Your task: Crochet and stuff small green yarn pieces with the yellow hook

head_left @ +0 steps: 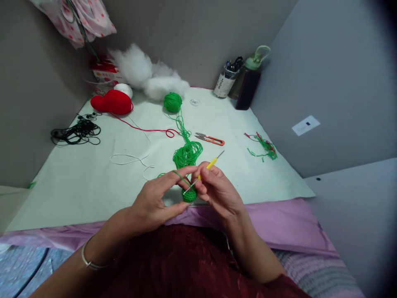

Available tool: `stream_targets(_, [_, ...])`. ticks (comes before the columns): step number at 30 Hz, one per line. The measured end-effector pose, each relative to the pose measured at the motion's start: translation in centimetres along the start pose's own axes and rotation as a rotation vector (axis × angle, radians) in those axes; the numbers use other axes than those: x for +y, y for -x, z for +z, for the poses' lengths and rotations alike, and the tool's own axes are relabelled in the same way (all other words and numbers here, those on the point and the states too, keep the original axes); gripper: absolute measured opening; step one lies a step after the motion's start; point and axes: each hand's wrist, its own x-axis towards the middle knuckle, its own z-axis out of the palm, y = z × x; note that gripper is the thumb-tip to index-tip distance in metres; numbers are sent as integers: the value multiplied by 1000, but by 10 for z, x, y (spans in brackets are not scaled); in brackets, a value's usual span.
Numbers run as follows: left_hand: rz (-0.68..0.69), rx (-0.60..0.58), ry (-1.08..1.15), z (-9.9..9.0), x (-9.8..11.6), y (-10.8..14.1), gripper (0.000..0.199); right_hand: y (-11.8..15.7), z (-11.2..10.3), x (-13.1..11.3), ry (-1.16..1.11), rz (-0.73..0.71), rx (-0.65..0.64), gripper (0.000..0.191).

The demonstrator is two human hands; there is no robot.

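Note:
Between thumb and fingers, my left hand (161,194) pinches a small round green crocheted piece (189,195), with a green strand running over its index finger. My right hand (217,186) grips a crochet hook by its yellow handle (211,163). The hook's metal shaft reaches down to the left, and its tip touches the top of the green piece. Just beyond the hands lies a loose heap of green yarn (187,153), whose strands lead back to a green yarn ball (173,102).
Orange-handled snips (210,139) lie beyond my right hand. Red yarn (112,102), black cord (81,130) and white stuffing (149,74) are at the left and back. A pen cup (224,82), bottle (254,62), phone (248,89) and yarn scraps (265,147) are on the right.

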Motion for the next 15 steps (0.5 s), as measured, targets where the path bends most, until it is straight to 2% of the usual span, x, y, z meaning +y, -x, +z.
stream_targets(4, [-104,25,61,3,-2,1,69,-2,-1,4,-8,-37,59,34])
stream_targets(8, [-228,59,257,4,-3,3,79,-3,-5,7,58,-101,28,30])
stream_targets(12, [-254,70,337,4,-2,4,90,0,-12,10,181,-165,8,26])
stream_targets(15, [-278,74,386,4,-2,4,98,2,-17,11,321,-291,0,21])
